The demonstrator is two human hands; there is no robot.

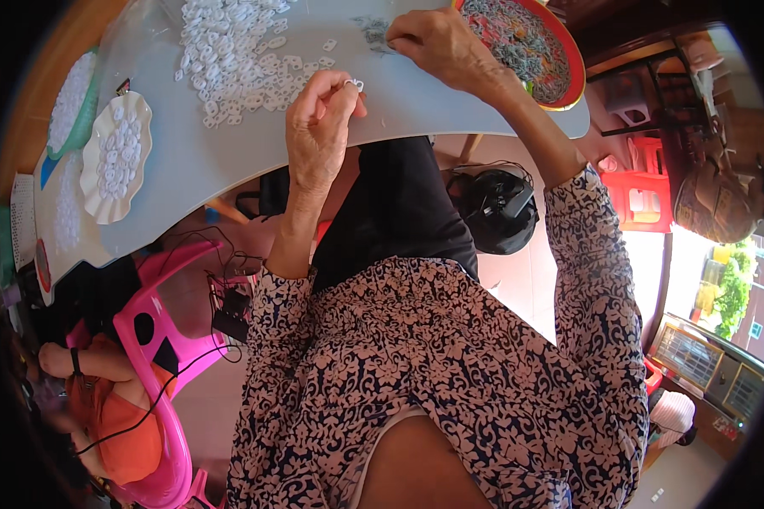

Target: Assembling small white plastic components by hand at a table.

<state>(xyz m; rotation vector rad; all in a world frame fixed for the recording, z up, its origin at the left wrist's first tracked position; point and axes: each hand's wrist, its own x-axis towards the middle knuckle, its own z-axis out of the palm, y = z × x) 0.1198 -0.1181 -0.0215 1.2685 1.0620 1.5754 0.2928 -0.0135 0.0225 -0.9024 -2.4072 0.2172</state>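
My left hand is above the table's near edge, its thumb and fingers pinching a small white plastic piece with an oval, looped shape. To the right, my right hand rests low over the table with its fingers curled together. Its fingertips touch or almost touch a small scatter of thin grey metal bits. Whatever those fingers hold is too small to make out. A large heap of similar white plastic pieces spreads to the left of my hands. Beside my right wrist stands a red-rimmed round tray full of grey metal bits.
On the table's left are a scalloped white dish of white pieces and a green basket of more. A pink plastic chair stands lower left, by a person in orange. A black bag lies under the table.
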